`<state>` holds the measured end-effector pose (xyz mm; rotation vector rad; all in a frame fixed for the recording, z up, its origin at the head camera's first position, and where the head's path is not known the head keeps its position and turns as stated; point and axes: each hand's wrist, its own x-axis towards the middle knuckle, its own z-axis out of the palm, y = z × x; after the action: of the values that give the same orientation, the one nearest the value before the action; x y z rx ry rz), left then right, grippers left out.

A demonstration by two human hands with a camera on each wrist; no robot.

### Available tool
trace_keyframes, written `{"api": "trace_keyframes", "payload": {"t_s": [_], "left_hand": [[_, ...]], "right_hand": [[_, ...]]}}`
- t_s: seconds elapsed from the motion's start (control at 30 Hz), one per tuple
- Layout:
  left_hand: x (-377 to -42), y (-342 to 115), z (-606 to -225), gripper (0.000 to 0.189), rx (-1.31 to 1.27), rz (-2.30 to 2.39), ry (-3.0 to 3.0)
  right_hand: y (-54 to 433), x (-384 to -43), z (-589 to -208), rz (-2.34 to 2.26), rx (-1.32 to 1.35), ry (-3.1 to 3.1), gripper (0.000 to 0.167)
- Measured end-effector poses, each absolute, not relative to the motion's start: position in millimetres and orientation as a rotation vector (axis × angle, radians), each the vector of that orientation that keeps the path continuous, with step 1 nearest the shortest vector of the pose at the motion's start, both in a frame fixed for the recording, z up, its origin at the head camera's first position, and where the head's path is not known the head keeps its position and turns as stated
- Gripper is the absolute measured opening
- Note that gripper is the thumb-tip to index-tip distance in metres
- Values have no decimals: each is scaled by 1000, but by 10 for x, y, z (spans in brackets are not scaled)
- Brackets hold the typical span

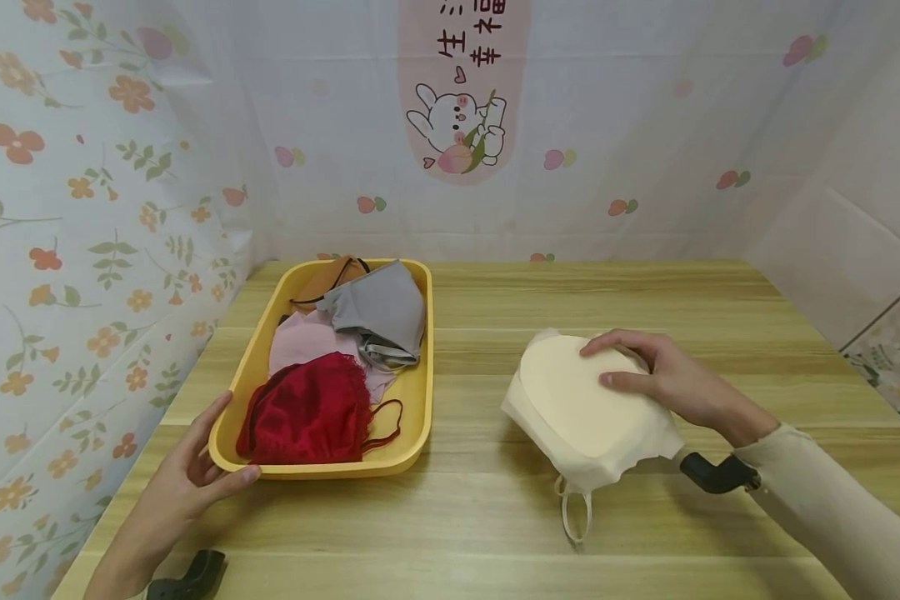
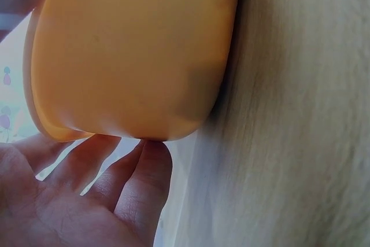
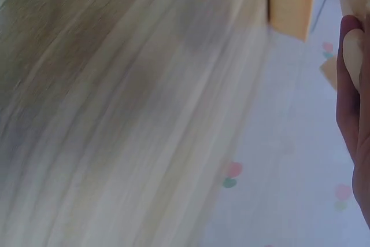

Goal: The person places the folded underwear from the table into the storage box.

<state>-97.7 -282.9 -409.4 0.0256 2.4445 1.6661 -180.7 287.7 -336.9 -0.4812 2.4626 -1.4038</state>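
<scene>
My left hand (image 1: 176,483) grips the near left corner of a yellow plastic tray (image 1: 429,375), thumb at the front and fingers along the left side. In the left wrist view the fingertips (image 2: 151,157) press against the tray's wall. To the right, my right hand (image 1: 678,379) holds a folded cream bra (image 1: 562,392) by its cup, thumb and fingers over the smooth rounded surface. The bra is tilted above the table, and a thin strap loop (image 1: 576,512) dangles from its near side. The right wrist view catches only the edge of this hand.
Inside the tray lie a red lace-trimmed bra (image 1: 311,408), a pink garment (image 1: 307,337), a grey bra (image 1: 382,304) and an orange-brown garment with black trim (image 1: 333,279). The tray stands on the left of a wooden table (image 1: 465,517). Patterned cloth walls (image 1: 330,125) border the table's back and sides.
</scene>
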Motion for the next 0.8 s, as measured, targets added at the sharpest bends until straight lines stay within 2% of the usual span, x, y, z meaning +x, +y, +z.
{"api": "trace_keyframes", "payload": {"t_s": [0.27,0.8], "left_hand": [[-975,-2821,-4076,95,6,1641,2463],[-979,-2807,-4074,95,-24,1653,2443]], "right_hand": [[2786,-1813,-3280,-1453,-403,2525,34],[2571,-1948,-3064,-1445,-457,2668,33]]}}
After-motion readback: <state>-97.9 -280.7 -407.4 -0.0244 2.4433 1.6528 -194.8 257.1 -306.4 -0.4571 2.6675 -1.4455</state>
